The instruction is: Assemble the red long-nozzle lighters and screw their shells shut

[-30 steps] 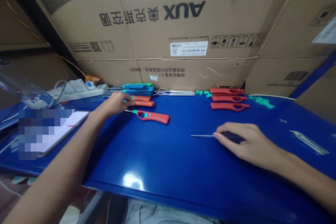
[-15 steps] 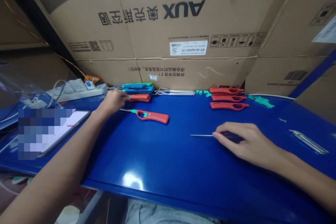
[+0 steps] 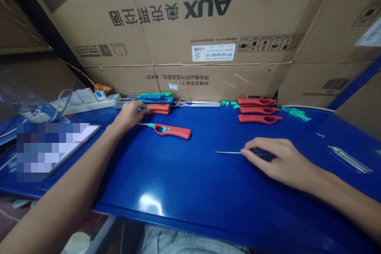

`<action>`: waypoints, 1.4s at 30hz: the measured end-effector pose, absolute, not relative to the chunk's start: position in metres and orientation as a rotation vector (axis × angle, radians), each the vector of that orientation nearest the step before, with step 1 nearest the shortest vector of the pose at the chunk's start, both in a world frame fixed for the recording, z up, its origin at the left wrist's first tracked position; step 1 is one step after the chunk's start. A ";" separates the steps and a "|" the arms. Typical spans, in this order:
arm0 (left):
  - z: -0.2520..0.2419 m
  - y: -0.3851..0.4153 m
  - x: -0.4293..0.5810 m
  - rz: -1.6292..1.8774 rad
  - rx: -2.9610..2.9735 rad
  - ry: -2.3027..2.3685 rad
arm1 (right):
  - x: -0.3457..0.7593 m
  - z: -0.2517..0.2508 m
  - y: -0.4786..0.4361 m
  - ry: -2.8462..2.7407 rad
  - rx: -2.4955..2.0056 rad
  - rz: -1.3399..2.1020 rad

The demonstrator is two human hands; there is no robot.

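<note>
My left hand (image 3: pixel 128 113) reaches to the back left of the blue table (image 3: pixel 178 178). Its curled fingers rest on the nozzle end of two stacked red lighters (image 3: pixel 159 108), below a pile of blue and green lighters (image 3: pixel 154 98). Another red lighter with a teal trigger (image 3: pixel 171 130) lies loose just in front of that hand. My right hand (image 3: pixel 275 158) lies low on the table at the right, its fingers pressed on a thin metal rod (image 3: pixel 228 152) that sticks out to the left.
Three red lighter bodies (image 3: pixel 257 110) lie in a row at the back right, with metal tubes (image 3: pixel 198 104), teal caps (image 3: pixel 228 104) and teal parts (image 3: pixel 296 113) nearby. A metal strip (image 3: pixel 349 159) lies far right. A tablet (image 3: pixel 74 143) and power strip (image 3: pixel 86 103) are on the left. Cardboard boxes (image 3: pixel 178 47) wall the back.
My left hand has slid the red lighters back against the pile, so they now lie stacked. My right hand and the rod have stayed put.
</note>
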State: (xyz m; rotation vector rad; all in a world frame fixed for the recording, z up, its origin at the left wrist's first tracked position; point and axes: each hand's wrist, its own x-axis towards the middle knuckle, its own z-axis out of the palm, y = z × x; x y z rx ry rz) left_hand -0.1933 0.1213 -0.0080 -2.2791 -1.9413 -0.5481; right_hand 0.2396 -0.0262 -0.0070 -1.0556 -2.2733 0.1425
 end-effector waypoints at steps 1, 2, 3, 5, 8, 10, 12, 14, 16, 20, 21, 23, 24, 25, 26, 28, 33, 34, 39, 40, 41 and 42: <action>-0.007 0.120 -0.193 -0.556 -2.264 -1.940 | 0.240 -0.007 -0.026 -2.275 -1.056 0.143; -0.007 0.119 -0.192 -0.563 -2.249 -1.935 | 0.240 -0.007 -0.026 -2.278 -1.057 0.144; -0.006 0.118 -0.191 -0.568 -2.235 -1.930 | 0.240 -0.006 -0.026 -2.280 -1.057 0.146; -0.005 0.115 -0.191 -0.587 -2.223 -1.917 | 0.240 -0.006 -0.027 -2.282 -1.056 0.145; -0.003 0.112 -0.190 -0.642 -2.203 -1.881 | 0.241 -0.006 -0.028 -2.280 -1.061 0.145; -0.004 0.112 -0.188 -0.696 -2.174 -1.848 | 0.241 -0.007 -0.028 -2.280 -1.057 0.151; -0.006 0.115 -0.185 -0.768 -2.134 -1.796 | 0.241 -0.007 -0.027 -2.284 -1.051 0.158; -0.009 0.121 -0.181 -0.829 -2.118 -1.729 | 0.241 -0.008 -0.026 -2.286 -1.051 0.160; -0.012 0.128 -0.176 -0.851 -2.141 -1.669 | 0.241 -0.008 -0.026 -2.285 -1.050 0.156; -0.017 0.139 -0.172 -0.851 -2.193 -1.606 | 0.242 -0.009 -0.025 -2.282 -1.044 0.142; -0.018 0.141 -0.171 -0.852 -2.198 -1.599 | 0.242 -0.010 -0.025 -2.280 -1.045 0.143; -0.021 0.143 -0.172 -0.857 -2.195 -1.590 | 0.242 -0.010 -0.025 -2.280 -1.050 0.150; -0.022 0.144 -0.172 -0.862 -2.188 -1.588 | 0.243 -0.011 -0.024 -2.282 -1.051 0.153; -0.023 0.145 -0.173 -0.865 -2.182 -1.586 | 0.243 -0.011 -0.024 -2.284 -1.054 0.155; -0.023 0.146 -0.174 -0.868 -2.177 -1.584 | 0.243 -0.011 -0.024 -2.287 -1.055 0.154; -0.025 0.149 -0.175 -0.871 -2.169 -1.579 | 0.243 -0.011 -0.024 -2.288 -1.053 0.150; -0.028 0.157 -0.177 -0.882 -2.159 -1.555 | 0.243 -0.011 -0.025 -2.285 -1.050 0.149; -0.028 0.158 -0.177 -0.885 -2.160 -1.547 | 0.243 -0.011 -0.025 -2.285 -1.051 0.149; -0.031 0.162 -0.177 -0.904 -2.174 -1.504 | 0.243 -0.010 -0.023 -2.288 -1.058 0.175; -0.031 0.163 -0.176 -0.908 -2.176 -1.497 | 0.243 -0.010 -0.023 -2.289 -1.062 0.183; -0.032 0.164 -0.176 -0.912 -2.179 -1.491 | 0.244 -0.010 -0.023 -2.289 -1.065 0.186; -0.032 0.165 -0.176 -0.914 -2.182 -1.486 | 0.244 -0.011 -0.023 -2.289 -1.068 0.188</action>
